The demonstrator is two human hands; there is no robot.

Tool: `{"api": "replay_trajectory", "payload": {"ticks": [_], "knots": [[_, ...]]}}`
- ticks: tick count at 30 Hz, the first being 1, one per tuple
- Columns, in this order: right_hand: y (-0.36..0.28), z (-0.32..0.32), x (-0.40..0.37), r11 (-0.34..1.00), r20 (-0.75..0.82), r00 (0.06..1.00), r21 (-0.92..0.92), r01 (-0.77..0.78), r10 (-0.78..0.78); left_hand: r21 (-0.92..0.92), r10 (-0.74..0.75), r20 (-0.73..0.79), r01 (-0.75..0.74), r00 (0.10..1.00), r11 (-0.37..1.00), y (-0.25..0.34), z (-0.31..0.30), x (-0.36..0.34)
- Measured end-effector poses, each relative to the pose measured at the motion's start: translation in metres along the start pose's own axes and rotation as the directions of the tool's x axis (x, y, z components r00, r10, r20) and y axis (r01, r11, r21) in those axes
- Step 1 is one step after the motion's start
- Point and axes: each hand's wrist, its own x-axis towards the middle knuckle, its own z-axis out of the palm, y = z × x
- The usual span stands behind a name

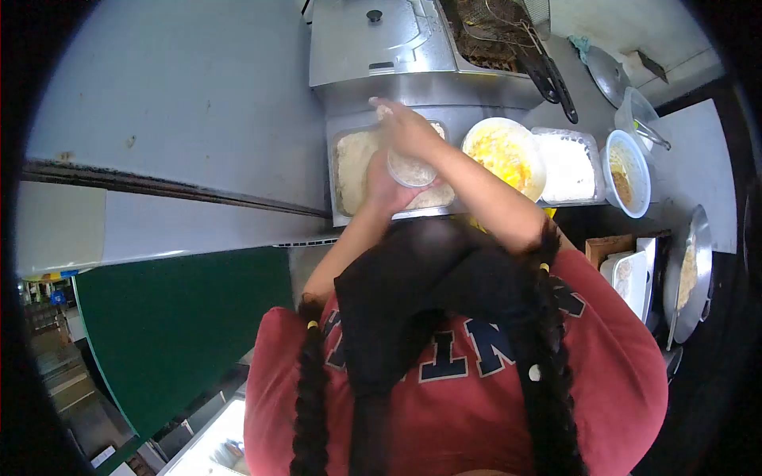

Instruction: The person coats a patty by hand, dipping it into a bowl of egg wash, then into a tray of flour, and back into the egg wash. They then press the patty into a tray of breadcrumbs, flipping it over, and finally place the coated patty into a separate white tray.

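Note:
My left hand (383,189) is wrapped round a small round bowl (411,172) with pale crumbs in it, tilted over a metal tray of breadcrumbs (354,170). My right hand (410,131) crosses above the bowl, its fingers bent and dusted with crumbs. A pale, crumb-coated bit shows at those fingertips, too blurred to name. To the right of the tray stands a white bowl of beaten egg (502,151), partly behind my right forearm.
Beside the egg are a tray of white flour (567,166) and a pale blue bowl (640,178) with brown paste. A lidded steel unit (381,47) and a fryer (484,36) stand behind. Black-handled strainers (552,75) jut forward. A large pan (698,262) lies far right.

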Motion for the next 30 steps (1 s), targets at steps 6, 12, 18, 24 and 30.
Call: {"api": "replay_trajectory", "payload": {"ticks": [6,12,18,24,30], "knots": [[-0.016,-0.001,-0.018,0.913,0.079,0.992,-0.404,-0.053,0.093,-0.017,-0.013,0.023,0.013,1.0,1.0,-0.003,-0.007,0.003],[-0.012,-0.001,-0.019,0.986,0.001,1.0,-0.166,0.005,-0.005,-0.014,0.019,0.007,-0.018,1.0,1.0,0.013,-0.004,-0.007],[-0.013,0.011,-0.042,0.902,0.024,0.999,-0.431,-0.024,0.038,-0.006,-0.002,0.011,0.002,1.0,1.0,0.012,-0.022,0.003],[0.018,0.015,-0.012,0.961,-0.02,0.997,-0.269,0.069,-0.077,-0.01,-0.019,0.104,0.02,0.994,1.0,0.023,-0.026,0.003],[0.012,0.007,-0.009,0.888,-0.1,0.978,-0.445,0.119,-0.181,0.021,-0.064,0.134,0.062,0.989,0.998,0.027,-0.036,0.005]]}}
